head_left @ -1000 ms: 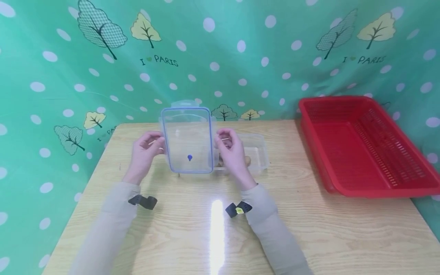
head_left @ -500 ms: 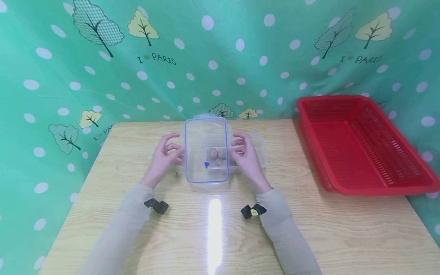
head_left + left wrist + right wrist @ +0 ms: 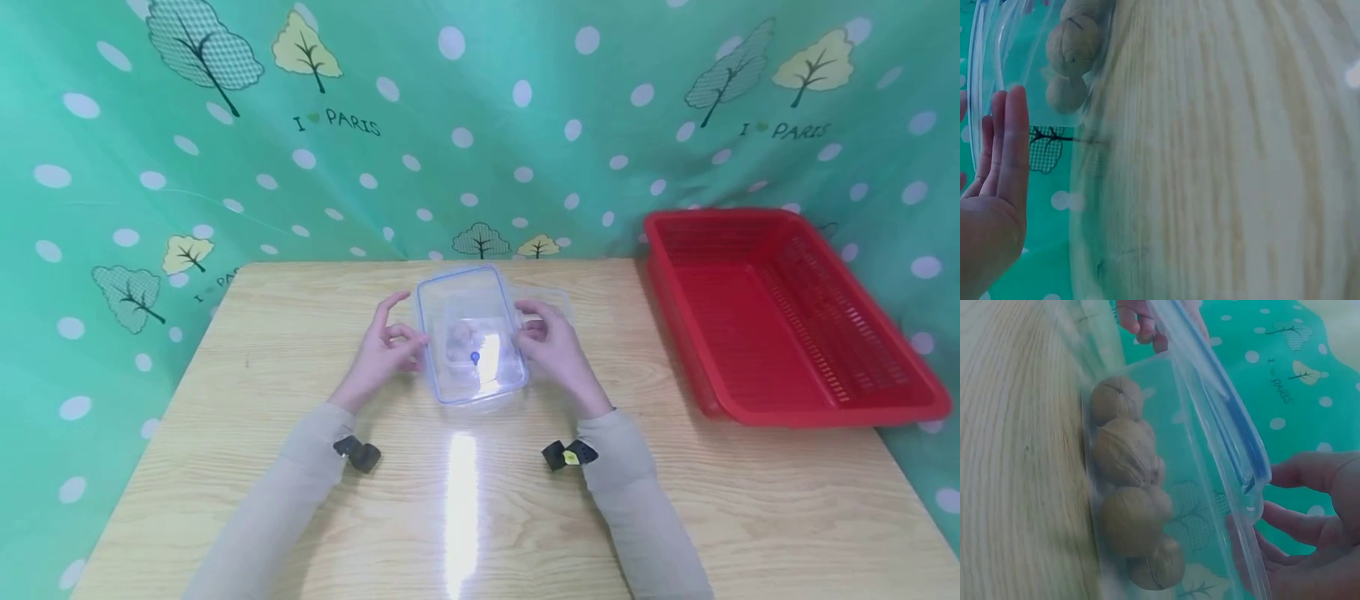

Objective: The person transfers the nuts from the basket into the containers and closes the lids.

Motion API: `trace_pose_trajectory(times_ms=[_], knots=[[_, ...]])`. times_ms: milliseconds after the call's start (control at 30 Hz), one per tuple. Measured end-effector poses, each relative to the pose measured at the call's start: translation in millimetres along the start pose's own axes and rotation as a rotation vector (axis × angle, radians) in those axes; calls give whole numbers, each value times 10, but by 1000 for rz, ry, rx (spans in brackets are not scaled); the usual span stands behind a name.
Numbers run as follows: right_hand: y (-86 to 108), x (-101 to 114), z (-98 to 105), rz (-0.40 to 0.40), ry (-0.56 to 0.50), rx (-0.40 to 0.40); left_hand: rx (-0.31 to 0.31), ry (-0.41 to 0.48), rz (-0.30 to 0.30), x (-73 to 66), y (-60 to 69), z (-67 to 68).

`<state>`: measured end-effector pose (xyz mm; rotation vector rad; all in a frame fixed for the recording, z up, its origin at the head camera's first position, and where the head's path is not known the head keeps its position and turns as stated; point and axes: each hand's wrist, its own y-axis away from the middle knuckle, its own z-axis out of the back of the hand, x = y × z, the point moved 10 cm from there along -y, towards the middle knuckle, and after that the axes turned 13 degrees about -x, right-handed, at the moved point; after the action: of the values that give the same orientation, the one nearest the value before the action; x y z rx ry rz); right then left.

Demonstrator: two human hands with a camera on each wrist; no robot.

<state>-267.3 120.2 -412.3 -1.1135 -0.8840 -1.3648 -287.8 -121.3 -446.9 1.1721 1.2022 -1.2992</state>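
A clear container lid (image 3: 461,304) with a blue seal is held slightly askew over a clear plastic container (image 3: 1175,440). Inside lie several walnuts (image 3: 1124,450), bunched along the bottom. At the lid's left edge, my left hand (image 3: 378,354) holds it by the rim; in the left wrist view the fingers (image 3: 1013,144) reach up beside the container wall. My right hand (image 3: 558,350) pinches the right edge, its thumb near the blue seal and its other fingers lower, by the container's side. One side of the lid tilts above the rim in the right wrist view.
A large red plastic basket (image 3: 780,417) stands on the right of the wooden table (image 3: 360,517). Behind hangs a green dotted cloth (image 3: 420,83) with printed trees. A bright light reflection lies across the table's front middle.
Both hands have carried the lid rightward and down, from an upright pose left of the container to lying over it. The lid has turned slightly. Basket and container stay put.
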Motion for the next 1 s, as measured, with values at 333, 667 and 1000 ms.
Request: trace_pose_trajectory(times_ms=[333, 667, 1000], knots=[[100, 82, 88, 125, 169, 35, 26, -175, 39, 137, -22, -20], [318, 134, 441, 211, 128, -17, 130, -374, -94, -9, -281, -21], [634, -101, 211, 139, 130, 199, 262, -294, -52, -70, -613, -183]])
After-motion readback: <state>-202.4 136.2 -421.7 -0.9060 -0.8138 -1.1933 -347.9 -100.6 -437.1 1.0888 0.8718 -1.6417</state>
